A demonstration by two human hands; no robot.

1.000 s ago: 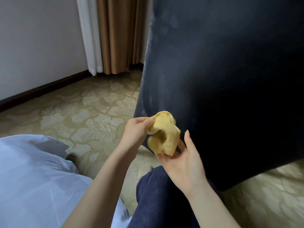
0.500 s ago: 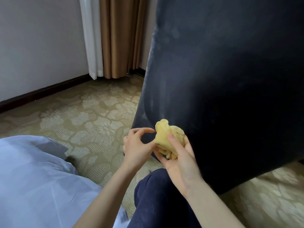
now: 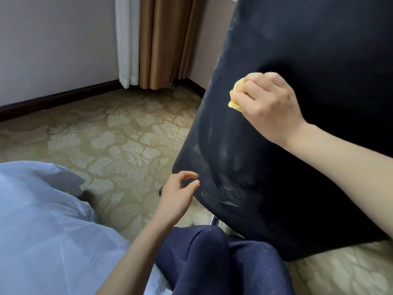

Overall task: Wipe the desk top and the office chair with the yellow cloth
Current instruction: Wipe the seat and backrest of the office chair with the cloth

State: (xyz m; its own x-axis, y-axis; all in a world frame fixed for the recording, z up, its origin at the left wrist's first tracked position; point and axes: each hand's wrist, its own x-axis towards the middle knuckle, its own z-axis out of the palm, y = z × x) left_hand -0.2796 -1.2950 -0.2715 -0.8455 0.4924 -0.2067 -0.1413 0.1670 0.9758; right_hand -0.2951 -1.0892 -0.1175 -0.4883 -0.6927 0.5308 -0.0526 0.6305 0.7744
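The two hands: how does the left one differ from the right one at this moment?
The right hand grips the bunched yellow cloth; the left hand holds nothing. The right hand is up against the chair back; the left hand sits lower, near its edge. The right hand's fingers curl tight; the left hand's are loosely bent. Both are bare.

One view only: a wide-angle camera on the person's head, facing forward and down. Close to the dark chair back (image 3: 308, 177); knees (image 3: 208, 248) at lower edge; carpet (image 3: 117, 145) and curtain (image 3: 161, 39) farther left.
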